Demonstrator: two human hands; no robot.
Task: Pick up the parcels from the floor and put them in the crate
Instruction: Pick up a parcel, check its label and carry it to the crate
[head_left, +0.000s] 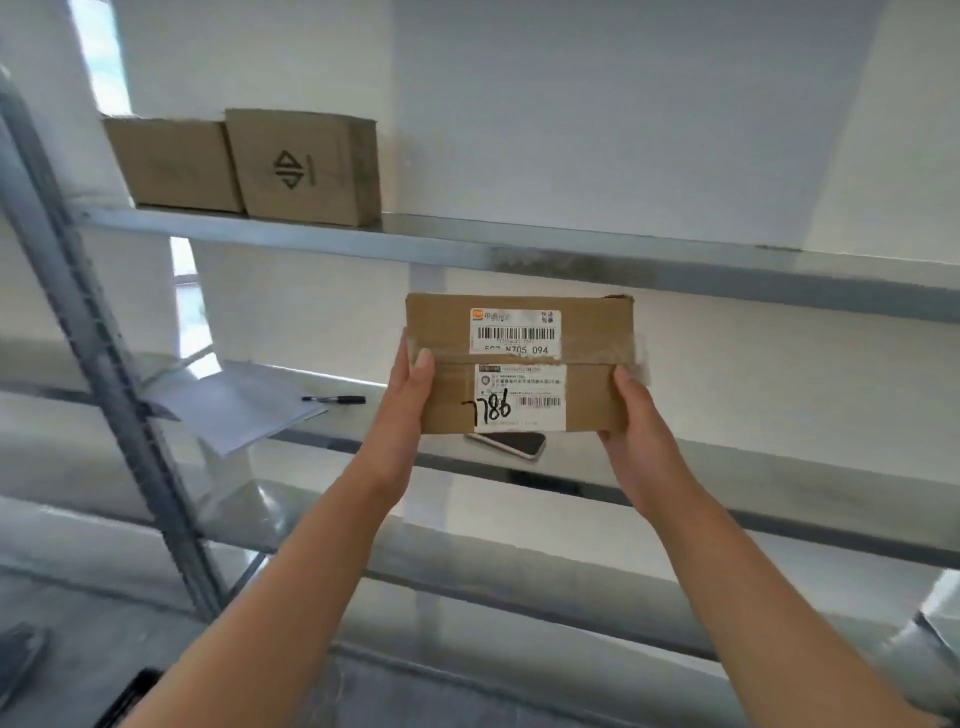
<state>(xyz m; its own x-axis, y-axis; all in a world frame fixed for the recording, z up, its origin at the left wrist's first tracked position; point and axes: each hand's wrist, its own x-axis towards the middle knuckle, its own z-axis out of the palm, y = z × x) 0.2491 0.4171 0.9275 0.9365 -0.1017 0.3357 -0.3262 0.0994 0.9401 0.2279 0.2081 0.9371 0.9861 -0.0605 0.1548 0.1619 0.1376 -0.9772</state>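
Note:
A flat brown cardboard parcel (447, 322) with white shipping labels and "7786" written in black marker is held up in front of a metal rack. My left hand (408, 387) grips its left edge, thumb on the front face. My right hand (636, 410) grips its lower right corner. The parcel hangs in the air between the upper and middle shelves, label side toward me. No crate shows in this view.
Two brown cardboard boxes (306, 166) stand at the left of the upper shelf (519, 249). On the middle shelf lie loose papers (234, 405), a black pen (335, 399) and a phone (511, 446) just below the parcel. A slanted metal upright (104, 364) crosses the left side.

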